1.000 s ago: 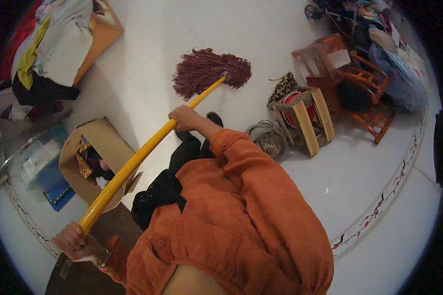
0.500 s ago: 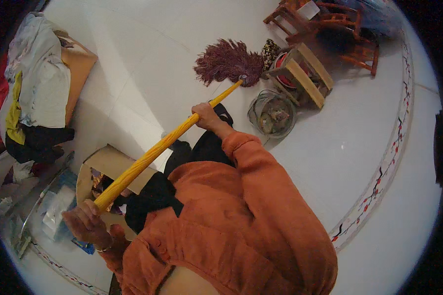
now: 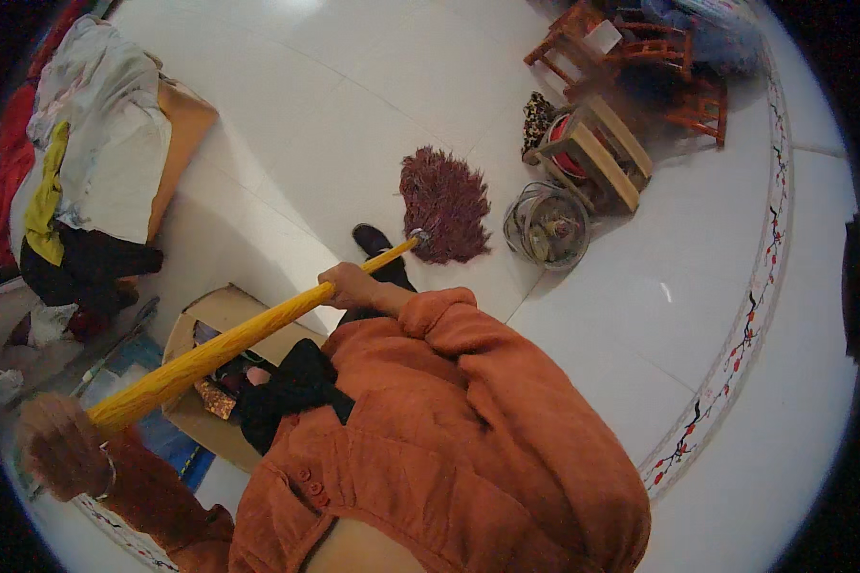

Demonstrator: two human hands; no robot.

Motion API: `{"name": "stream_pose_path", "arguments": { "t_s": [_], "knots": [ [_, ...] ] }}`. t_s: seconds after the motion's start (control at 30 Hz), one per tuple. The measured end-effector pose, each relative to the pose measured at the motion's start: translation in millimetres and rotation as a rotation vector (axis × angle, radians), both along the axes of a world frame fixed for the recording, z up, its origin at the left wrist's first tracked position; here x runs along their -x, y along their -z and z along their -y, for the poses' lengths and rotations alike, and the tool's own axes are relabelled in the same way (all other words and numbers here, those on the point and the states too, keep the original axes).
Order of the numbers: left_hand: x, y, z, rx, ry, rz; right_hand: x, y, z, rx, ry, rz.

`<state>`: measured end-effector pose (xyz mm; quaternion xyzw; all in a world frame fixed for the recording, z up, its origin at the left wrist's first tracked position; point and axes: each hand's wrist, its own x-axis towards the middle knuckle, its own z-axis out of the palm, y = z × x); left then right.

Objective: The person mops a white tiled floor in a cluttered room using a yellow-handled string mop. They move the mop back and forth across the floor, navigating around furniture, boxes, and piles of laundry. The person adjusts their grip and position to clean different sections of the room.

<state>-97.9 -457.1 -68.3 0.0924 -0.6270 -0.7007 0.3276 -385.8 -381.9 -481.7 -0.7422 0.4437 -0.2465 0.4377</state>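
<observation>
Now both hands (image 3: 352, 284) grip the slanted yellow mop handle (image 3: 248, 329).

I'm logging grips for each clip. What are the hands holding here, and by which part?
A mop: left hand at the yellow handle's top end, right hand around it lower down, nearer the head.

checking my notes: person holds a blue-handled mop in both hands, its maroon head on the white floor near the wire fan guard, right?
One thing is wrong: the mop handle is yellow, not blue, as the head view shows. The rest holds: the left hand and right hand both grip it, and the maroon head lies on the white floor near the wire fan guard.
</observation>
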Motion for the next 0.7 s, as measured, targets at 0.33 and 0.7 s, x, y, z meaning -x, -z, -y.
{"name": "stream_pose_path", "arguments": {
  "t_s": [0.33,0.7],
  "knots": [
    [21,-20,18,0.184,0.47,-0.073,-14,-16,40,0.406,0.389,0.049],
    [119,58,89,0.359,0.288,-0.204,73,29,180,0.578,0.733,-0.08]
  ]
}}
